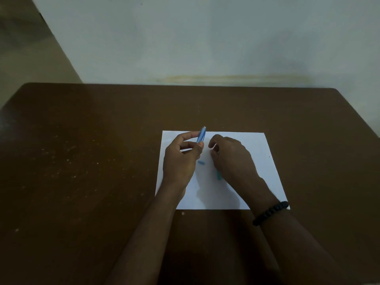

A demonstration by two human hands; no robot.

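Head view, nearest first: your forearms come up from the bottom edge, a black bead bracelet (270, 212) on the right wrist, and cross the near edge of a white sheet of paper (265, 161) lying on the dark brown surface (82, 151). On the sheet, just beside the heel of your right hand, lies a short teal piece (218, 175). A little farther on, between the two hands, lies a small blue piece (201, 162). No box or tray shows, so the sheet alone carries these loose parts. Above them your left hand (181, 159) pinches the blue pen barrel (201, 135) between thumb and fingers, tilted, its upper end past the sheet's far edge. Your right hand (230, 157) has its fingers curled round a thin white piece (213, 146), held apart from the barrel; what it is I cannot tell. You seem to be fitting pen parts together. The light is dim and the white piece slender, so it could miss the barrel's opening and bend, or slip and be lost against the white sheet. A sweep of your right wrist could flick the teal piece onto the dark surface. Beyond stands a pale wall (205, 38).
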